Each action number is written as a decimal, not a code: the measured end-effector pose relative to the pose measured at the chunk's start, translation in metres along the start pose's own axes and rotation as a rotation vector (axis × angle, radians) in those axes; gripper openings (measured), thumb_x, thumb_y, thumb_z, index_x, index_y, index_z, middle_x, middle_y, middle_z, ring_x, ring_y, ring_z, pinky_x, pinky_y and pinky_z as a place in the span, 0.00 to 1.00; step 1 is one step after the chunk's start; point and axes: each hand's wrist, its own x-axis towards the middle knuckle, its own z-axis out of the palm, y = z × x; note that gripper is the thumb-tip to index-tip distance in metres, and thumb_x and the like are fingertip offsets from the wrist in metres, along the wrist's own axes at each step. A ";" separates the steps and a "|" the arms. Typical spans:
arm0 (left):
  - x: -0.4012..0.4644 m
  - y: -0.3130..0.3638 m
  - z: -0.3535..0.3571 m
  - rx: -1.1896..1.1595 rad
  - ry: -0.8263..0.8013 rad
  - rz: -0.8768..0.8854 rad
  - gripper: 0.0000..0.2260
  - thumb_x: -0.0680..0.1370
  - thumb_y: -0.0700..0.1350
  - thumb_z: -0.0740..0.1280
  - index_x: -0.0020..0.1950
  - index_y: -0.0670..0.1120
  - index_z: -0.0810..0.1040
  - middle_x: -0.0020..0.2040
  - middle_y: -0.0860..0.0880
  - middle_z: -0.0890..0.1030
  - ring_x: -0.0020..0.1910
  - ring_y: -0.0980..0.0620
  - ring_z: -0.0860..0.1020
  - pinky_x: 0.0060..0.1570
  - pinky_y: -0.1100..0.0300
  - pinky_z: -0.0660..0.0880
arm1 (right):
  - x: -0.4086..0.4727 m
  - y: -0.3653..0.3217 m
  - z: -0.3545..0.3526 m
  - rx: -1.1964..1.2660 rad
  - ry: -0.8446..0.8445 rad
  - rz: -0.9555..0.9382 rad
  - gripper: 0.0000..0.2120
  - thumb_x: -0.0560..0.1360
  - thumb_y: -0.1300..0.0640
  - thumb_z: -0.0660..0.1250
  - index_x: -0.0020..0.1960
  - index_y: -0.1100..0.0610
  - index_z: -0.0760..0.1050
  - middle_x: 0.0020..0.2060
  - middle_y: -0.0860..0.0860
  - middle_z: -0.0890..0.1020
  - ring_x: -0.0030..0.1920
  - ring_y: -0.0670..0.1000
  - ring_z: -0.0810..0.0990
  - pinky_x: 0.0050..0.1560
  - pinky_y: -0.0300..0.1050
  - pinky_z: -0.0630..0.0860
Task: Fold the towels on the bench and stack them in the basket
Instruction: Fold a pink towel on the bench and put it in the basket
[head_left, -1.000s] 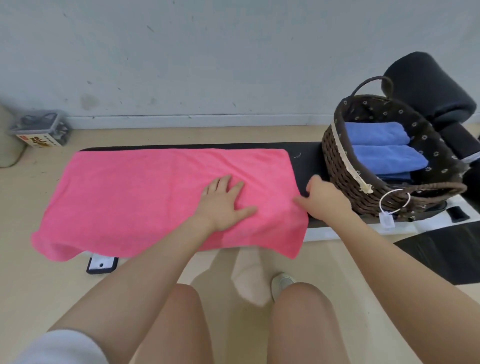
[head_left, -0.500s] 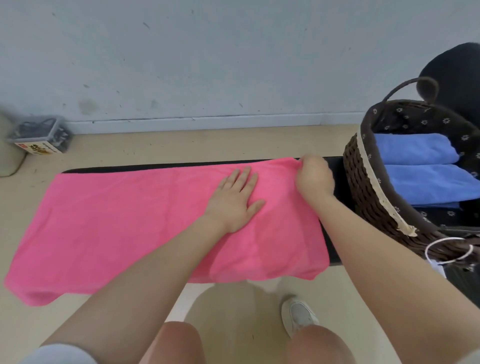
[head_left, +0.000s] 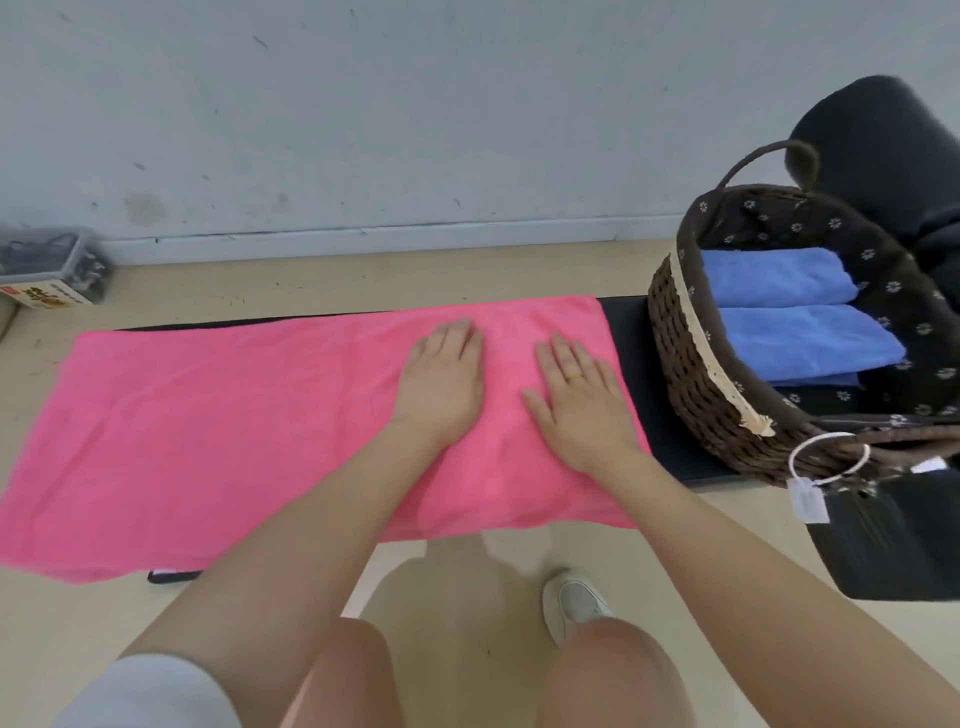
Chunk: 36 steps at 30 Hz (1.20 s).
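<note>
Pink terry towel (head_left: 234, 426) lay spread on the black tabletop (head_left: 626, 322) — both hands, left (head_left: 441, 384) and right (head_left: 582, 410), pressed flat, fingers straight, gripping nothing; its overhanging near edge might slide off.

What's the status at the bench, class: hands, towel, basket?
Left hand and right hand flat, fingers straight, pressing the pink towel. Towel spread on the bench, not yet folded. Basket holds blue towels. Nothing in the way.

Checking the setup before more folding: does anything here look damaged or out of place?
The basket's pale rim trim is frayed and peeling loose at its near end. Otherwise, the pink towel overhangs the bench at the front and left.
</note>
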 end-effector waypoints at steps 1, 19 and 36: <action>-0.008 -0.003 0.000 0.012 -0.030 0.005 0.29 0.78 0.56 0.43 0.75 0.42 0.59 0.75 0.43 0.61 0.73 0.45 0.59 0.70 0.51 0.56 | -0.008 0.009 -0.001 -0.026 -0.007 0.012 0.34 0.76 0.37 0.38 0.77 0.52 0.43 0.78 0.50 0.46 0.77 0.50 0.44 0.75 0.50 0.42; -0.128 0.028 -0.003 -0.006 -0.269 0.254 0.19 0.81 0.50 0.53 0.73 0.52 0.63 0.78 0.47 0.51 0.76 0.44 0.52 0.73 0.52 0.53 | -0.113 0.032 0.005 1.085 -0.041 0.770 0.11 0.73 0.66 0.59 0.55 0.67 0.71 0.47 0.59 0.74 0.47 0.56 0.72 0.47 0.45 0.66; -0.145 -0.021 -0.023 -0.232 -0.064 0.190 0.26 0.70 0.48 0.47 0.49 0.38 0.81 0.60 0.39 0.77 0.62 0.39 0.73 0.63 0.51 0.68 | -0.085 -0.074 -0.029 1.095 0.127 0.182 0.13 0.77 0.60 0.59 0.60 0.57 0.73 0.51 0.54 0.79 0.50 0.56 0.79 0.53 0.53 0.77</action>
